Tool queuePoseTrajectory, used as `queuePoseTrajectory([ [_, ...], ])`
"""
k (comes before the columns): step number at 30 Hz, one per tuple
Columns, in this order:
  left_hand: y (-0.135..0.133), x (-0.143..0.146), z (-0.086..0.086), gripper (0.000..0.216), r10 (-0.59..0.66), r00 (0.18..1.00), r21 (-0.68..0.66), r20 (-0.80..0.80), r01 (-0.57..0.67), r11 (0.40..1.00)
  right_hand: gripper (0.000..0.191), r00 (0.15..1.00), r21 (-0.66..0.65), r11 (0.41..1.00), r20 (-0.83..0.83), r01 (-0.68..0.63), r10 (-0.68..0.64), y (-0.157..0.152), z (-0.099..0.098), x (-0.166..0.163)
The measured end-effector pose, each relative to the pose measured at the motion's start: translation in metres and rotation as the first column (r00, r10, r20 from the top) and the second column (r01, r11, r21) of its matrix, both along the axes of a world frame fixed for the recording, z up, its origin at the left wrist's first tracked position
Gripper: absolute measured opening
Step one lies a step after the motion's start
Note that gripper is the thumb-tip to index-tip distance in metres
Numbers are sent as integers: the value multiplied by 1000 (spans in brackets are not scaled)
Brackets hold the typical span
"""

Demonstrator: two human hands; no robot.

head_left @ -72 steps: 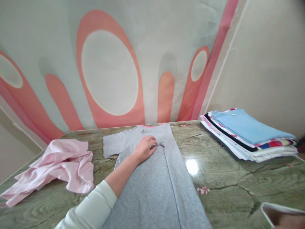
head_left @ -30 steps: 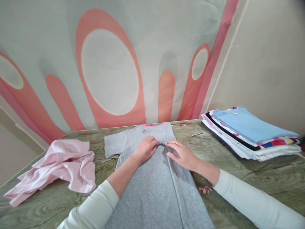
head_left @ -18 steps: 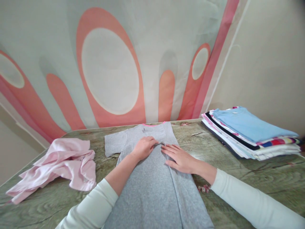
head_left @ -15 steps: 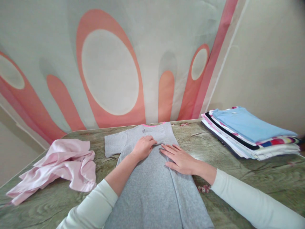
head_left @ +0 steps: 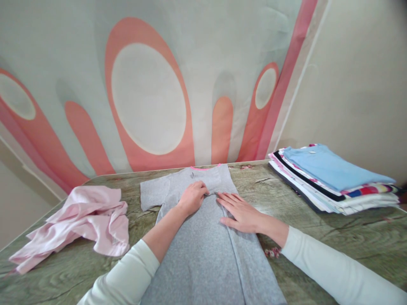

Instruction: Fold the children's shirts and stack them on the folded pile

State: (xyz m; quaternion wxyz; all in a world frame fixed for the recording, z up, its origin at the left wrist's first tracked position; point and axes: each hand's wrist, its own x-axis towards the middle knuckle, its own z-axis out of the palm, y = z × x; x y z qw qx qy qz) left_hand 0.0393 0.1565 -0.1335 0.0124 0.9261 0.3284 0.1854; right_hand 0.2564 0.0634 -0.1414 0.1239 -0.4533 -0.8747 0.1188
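A grey short-sleeved garment (head_left: 203, 250) with a pink neckline lies flat lengthwise on the green marbled table (head_left: 318, 237), its right side folded in over the middle. My left hand (head_left: 192, 197) rests on its upper chest with the fingers curled down on the cloth at the fold's top end. My right hand (head_left: 240, 212) lies flat and open on the folded-in edge beside it, fingers stretched toward the left hand. Both arms wear pale long sleeves.
A crumpled pink garment (head_left: 79, 222) lies at the table's left. A stack of folded clothes (head_left: 330, 180), light blue on top, sits at the right rear. A wall with salmon ovals rises right behind the table.
My right hand came into view and settled flat on the folded edge of the grey garment. The left hand has stayed on the chest area.
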Motion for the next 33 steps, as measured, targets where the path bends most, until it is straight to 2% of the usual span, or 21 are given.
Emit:
queuePoseTrajectory([
  [4,1,-1,-5,29,-27,998,-78,50,31,997,70,1000,-11,1000,-2,-1,1,1,1,1],
  [11,5,-4,-8,40,79,995,-124,65,-71,990,69,1000,-20,1000,11,-4,4,1,1,2],
  [16,5,-6,-2,35,-17,1000,-106,-8,16,994,69,1000,-21,1000,28,-4,4,0,0,2],
  [19,5,-8,0,35,-30,1000,-135,-2,29,990,70,1000,-35,999,16,-12,13,0,1,2],
  [21,6,-9,0,30,21,1000,-146,23,-18,989,69,1000,-47,999,-11,-25,25,2,2,4],
  [24,14,-11,-3,27,183,978,-161,104,-165,973,61,995,-48,999,-103,-16,11,11,6,7],
  [28,36,-14,-1,32,405,905,-222,129,-372,901,42,969,26,996,-237,82,-73,35,11,4],
  [33,74,-13,2,42,531,843,-213,83,-506,836,17,944,54,982,-291,181,-158,60,1,-14],
])
